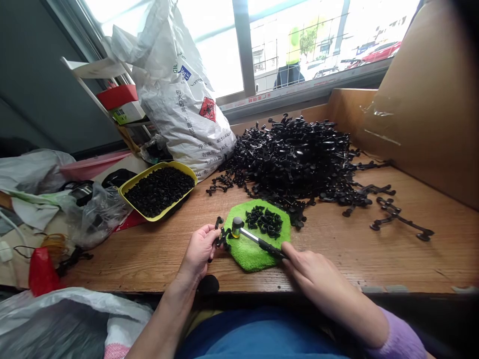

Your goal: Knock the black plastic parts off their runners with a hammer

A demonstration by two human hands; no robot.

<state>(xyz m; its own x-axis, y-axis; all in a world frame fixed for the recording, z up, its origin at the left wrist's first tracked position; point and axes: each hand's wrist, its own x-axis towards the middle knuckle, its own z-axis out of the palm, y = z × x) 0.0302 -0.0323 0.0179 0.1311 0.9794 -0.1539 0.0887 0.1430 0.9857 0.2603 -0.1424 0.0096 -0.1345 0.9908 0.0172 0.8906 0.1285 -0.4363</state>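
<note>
My left hand [202, 247] has a branching black piece [225, 238] pinched between thumb and fingers, right at the left edge of the green mat [250, 257], and my right hand [310, 271] is closed round the hammer [258, 242] by its dark grip. Piece looks like light, stiff plastic, probably slick, thin arms maybe snappable, so I'd pinch well back from the hammer's head. Wood-grain table [366, 264] underneath, huge black pile [295, 154] behind, yellow tray [159, 218] off left, white sack [194, 109] by a bright window [220, 45].
</note>
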